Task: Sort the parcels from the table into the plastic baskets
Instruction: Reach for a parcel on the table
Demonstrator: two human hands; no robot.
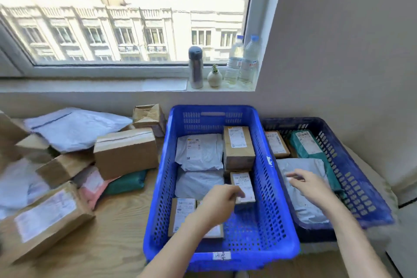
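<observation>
In the bright blue basket, left hand tight around a small box; right hand slack over a grey mailer

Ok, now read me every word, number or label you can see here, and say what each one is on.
No text is legible.
White tag on the blue basket rim: handwriting, blurred.
Label on the small box: blurred.
Label on the tall box: too small.
Label on the green parcel in the dark basket: too small.
Water bottles: red print, unreadable.
</observation>
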